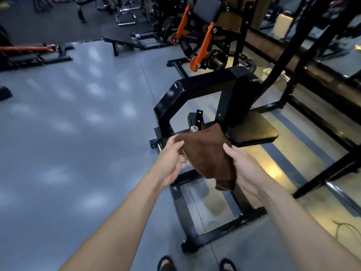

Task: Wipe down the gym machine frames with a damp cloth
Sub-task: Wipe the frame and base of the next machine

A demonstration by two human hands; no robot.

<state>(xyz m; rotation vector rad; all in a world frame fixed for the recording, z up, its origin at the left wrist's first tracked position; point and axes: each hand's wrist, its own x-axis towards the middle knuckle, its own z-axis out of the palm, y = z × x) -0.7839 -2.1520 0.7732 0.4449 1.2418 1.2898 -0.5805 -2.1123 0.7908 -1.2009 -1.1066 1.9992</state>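
Nearest, at the bottom edge, two feet in dark sandals (196, 265) stand on the grey floor (68, 124). Above them two bare forearms reach forward, and the two hands hold one brown cloth (209, 159) between them in the air: the left hand (172, 161) pinches its upper left corner between thumb and fingers, while the right hand (246, 169) grips its right edge, thumb lying on top of the fabric. The cloth hangs loosely, its lower end drooping, and it covers part of the black machine frame (195, 89) that lies directly beyond and below it. That frame has a rectangular floor base, an angled thick arm and one black seat pad (254, 130) to the right. Farther off stands one machine with two orange arms (203, 45), and a black upright rack (289, 55) rises on the right. More dark equipment lies blurred across the far floor.
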